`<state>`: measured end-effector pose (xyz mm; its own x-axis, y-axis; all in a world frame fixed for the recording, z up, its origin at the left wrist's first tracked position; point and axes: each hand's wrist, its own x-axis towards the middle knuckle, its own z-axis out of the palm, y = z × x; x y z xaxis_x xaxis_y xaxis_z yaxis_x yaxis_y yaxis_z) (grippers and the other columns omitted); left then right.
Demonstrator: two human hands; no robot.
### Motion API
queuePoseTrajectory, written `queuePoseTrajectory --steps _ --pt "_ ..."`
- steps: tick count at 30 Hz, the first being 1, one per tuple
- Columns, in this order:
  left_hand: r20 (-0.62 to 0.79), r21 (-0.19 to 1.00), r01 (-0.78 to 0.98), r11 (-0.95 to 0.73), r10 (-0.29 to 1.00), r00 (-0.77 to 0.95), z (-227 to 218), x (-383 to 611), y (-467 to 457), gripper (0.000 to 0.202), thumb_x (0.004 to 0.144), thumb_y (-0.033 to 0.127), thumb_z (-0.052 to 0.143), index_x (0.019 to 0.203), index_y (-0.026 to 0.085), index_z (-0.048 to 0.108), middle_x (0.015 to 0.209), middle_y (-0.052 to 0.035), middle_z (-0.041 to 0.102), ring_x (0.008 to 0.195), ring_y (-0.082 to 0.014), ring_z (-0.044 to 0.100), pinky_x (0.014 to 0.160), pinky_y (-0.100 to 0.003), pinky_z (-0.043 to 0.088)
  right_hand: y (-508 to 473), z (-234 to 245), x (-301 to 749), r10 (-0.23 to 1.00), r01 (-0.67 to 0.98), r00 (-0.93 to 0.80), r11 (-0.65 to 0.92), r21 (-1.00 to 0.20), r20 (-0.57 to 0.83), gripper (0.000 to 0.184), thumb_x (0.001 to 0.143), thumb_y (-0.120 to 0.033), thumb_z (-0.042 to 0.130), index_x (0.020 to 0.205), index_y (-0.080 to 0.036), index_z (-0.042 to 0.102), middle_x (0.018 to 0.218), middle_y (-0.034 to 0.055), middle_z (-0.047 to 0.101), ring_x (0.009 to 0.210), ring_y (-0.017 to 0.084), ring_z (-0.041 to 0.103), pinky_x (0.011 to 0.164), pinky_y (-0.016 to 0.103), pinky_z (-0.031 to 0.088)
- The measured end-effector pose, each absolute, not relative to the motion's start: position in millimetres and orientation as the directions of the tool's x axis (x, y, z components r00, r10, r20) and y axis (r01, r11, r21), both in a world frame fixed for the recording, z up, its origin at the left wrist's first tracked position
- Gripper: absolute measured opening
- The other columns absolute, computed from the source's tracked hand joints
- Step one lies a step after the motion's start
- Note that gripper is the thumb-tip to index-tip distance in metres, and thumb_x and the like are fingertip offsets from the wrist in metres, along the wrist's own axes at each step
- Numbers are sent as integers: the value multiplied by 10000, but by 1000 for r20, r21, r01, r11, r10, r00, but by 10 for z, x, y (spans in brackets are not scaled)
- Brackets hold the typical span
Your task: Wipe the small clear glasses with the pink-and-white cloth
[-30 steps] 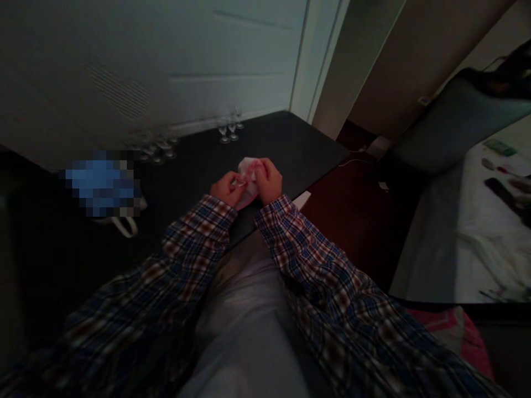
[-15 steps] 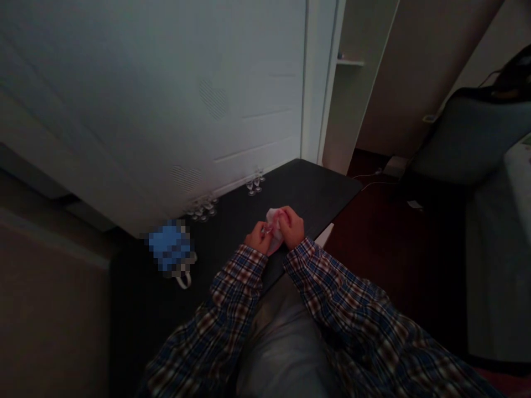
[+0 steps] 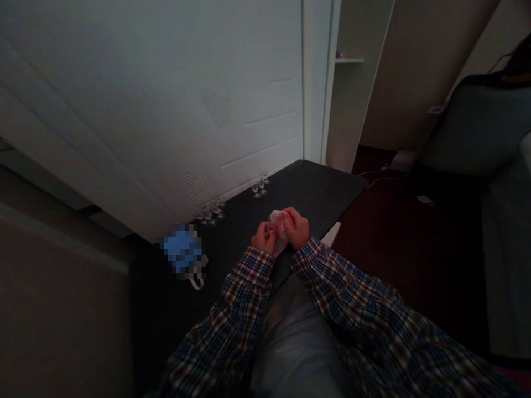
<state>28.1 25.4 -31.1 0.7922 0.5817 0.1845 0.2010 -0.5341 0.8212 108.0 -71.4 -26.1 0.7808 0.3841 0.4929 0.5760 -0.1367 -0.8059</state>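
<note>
Both hands meet over the near edge of a dark table. My left hand is closed in a pinch on the left side of a small pale pink cloth. My right hand is closed over the same cloth from the right. The cloth is bunched between the fingers, and whatever it may wrap is hidden. Plaid sleeves cover both forearms.
Several small clear glasses stand along the table's back edge by the white wall, and a few more glasses stand farther right. A blurred blue object with a white loop lies at the table's left. A dark chair is at right.
The view has tilted up and drawn back, so the hands and table now appear smaller and lower. Both hands stay closed on the pink cloth throughout.
</note>
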Motion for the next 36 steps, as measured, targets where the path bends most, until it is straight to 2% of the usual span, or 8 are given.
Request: queuePoseTrajectory --steps 5,9,19,25,30,36 --pt "180 798 218 -562 567 804 -342 286 276 159 800 356 481 892 239 538 628 4 623 553 -164 578 475 -227 353 -696 -280 1101 398 565 786 -148 -812 474 271 890 -406 364 842 -230 565 725 -7 593 631 136 532 605 243 379" --pt "172 776 231 -587 548 818 -398 307 315 187 807 378 479 909 235 542 633 -1 630 525 -160 554 463 -229 339 -664 -320 1139 412 525 806 -165 -835 426 245 874 -355 369 826 -219 567 722 -7 587 647 136 529 607 239 366" --pt "138 858 211 -469 606 783 -386 307 297 207 778 387 503 920 238 532 636 1 623 544 -156 567 470 -221 350 -662 -332 1148 429 508 808 -161 -846 404 220 855 -331 390 823 -213 573 736 -1 602 658 134 530 613 236 374" --pt "115 897 181 -402 610 784 -405 325 308 204 763 366 524 900 216 534 588 13 579 501 -126 518 444 -196 338 -702 -279 1085 368 557 795 -129 -820 482 271 888 -393 374 845 -214 573 741 5 596 654 129 528 624 233 385" --pt "89 955 100 -280 589 803 -470 374 340 209 751 364 536 889 208 511 473 62 474 399 -98 414 389 -175 289 -710 -274 1072 389 614 737 -44 -788 553 276 889 -398 390 871 -198 579 744 -1 597 633 106 515 606 214 369" --pt "112 951 88 -297 593 797 -536 387 364 210 733 338 555 889 200 530 473 62 480 397 -93 425 387 -166 292 -656 -335 1148 404 543 792 -122 -831 458 254 879 -350 391 827 -184 576 690 -15 555 616 101 488 592 212 337"
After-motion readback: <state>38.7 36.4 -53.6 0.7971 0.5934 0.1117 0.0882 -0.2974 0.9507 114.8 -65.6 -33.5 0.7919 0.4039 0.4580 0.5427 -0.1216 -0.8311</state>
